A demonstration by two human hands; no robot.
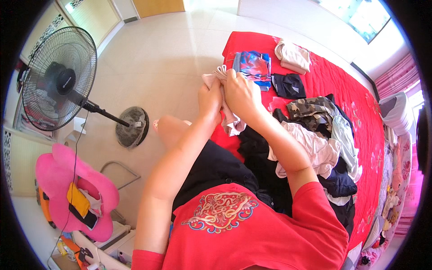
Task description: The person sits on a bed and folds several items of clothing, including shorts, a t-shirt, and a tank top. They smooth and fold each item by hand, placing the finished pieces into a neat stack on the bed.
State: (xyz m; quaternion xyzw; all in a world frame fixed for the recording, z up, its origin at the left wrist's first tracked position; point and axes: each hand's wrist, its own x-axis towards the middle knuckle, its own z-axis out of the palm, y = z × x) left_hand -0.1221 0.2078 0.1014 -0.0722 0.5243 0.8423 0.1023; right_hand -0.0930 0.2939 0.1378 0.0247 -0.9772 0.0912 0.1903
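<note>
Both hands grip a pale pink piece of cloth (232, 122), bunched up in folds; I cannot tell which garment it is. My left hand (211, 98) closes around its left side, thumb uppermost. Against it, my right hand (241, 92) holds the upper part in curled fingers. The lower end hangs down above the red bedspread (330, 76). Just beyond my right hand lies a stack of folded blue and red clothes (253, 65). A folded black garment (288, 86) sits beside that stack, with folded beige clothes (292, 55) farther back.
A loose heap holds a camouflage garment (312, 109), a pale pink garment (308, 145) and dark clothes (258, 153). To the left stand a pedestal fan (65, 79) and a pink flower-shaped seat (55, 168) bearing a few clothes. A thin cable (75, 162) hangs across the left side.
</note>
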